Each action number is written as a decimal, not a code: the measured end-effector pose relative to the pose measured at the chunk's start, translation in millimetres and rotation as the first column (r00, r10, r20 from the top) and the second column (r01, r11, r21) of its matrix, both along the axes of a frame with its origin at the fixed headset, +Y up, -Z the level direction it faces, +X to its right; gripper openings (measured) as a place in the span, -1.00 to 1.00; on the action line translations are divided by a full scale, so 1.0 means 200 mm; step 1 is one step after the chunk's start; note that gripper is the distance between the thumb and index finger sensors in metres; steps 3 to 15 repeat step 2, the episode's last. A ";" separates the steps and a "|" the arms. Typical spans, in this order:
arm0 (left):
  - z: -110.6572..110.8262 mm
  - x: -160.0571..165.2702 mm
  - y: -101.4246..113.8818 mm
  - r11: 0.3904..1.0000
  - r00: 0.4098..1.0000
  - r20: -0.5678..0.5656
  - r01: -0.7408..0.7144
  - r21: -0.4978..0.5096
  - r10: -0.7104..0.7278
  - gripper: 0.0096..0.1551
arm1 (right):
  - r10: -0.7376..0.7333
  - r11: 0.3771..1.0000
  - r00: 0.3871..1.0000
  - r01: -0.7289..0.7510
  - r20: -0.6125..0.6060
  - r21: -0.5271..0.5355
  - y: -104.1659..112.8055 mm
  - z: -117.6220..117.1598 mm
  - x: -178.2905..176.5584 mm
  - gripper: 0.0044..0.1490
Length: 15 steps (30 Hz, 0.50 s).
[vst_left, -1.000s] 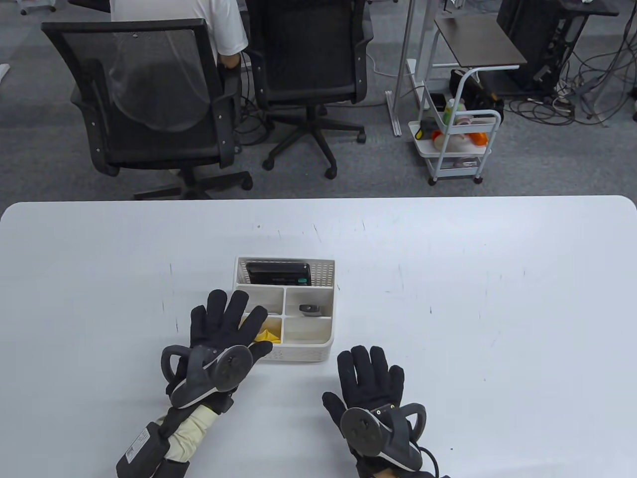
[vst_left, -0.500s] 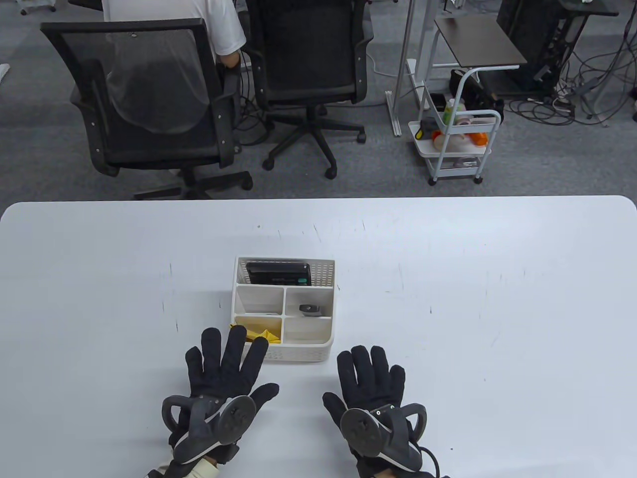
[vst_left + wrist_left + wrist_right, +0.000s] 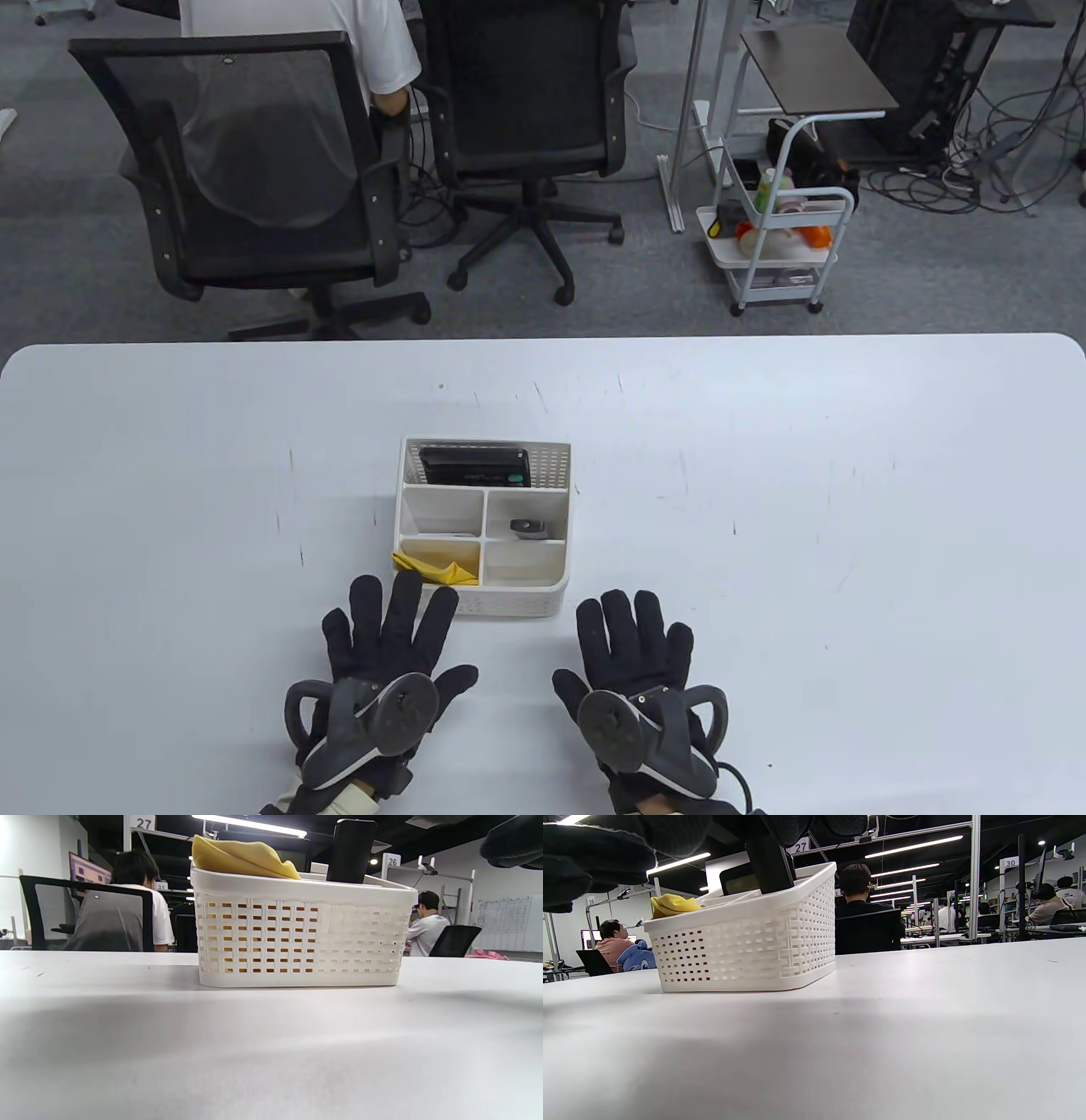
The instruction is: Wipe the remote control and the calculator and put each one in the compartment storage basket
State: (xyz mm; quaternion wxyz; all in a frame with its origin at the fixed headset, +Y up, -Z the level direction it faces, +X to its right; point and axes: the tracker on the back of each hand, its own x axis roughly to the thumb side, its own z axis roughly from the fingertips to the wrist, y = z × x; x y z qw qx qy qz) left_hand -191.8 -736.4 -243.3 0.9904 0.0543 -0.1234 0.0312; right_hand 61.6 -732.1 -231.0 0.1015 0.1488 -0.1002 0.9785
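Note:
The white compartment basket (image 3: 567, 543) stands mid-table. A black calculator (image 3: 475, 467) stands on edge in its long back compartment. The dark remote control (image 3: 530, 528) stands upright in the middle right compartment. A yellow cloth (image 3: 433, 567) lies in the front left compartment, one corner over the rim. My left hand (image 3: 386, 632) lies flat on the table just in front of the basket, fingers spread and holding nothing. My right hand (image 3: 635, 635) lies flat to the right of it, also empty. The left wrist view shows the basket (image 3: 297, 938), cloth (image 3: 242, 857) and remote (image 3: 350, 851).
The white table (image 3: 848, 509) stretches wide on both sides of the basket. Beyond its far edge are two black office chairs (image 3: 254, 170), a seated person in a white shirt (image 3: 373, 42) and a small white trolley (image 3: 776, 246).
My left hand has drawn back from over the basket's front left compartment to the table in front of it, leaving the yellow cloth there. The right hand has stayed put.

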 end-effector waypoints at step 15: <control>0.00 0.00 0.00 1.000 1.000 0.006 -0.002 -0.002 0.002 -0.07 | 0.002 1.000 1.000 -0.002 0.002 -0.004 0.00 0.00 0.00 -0.02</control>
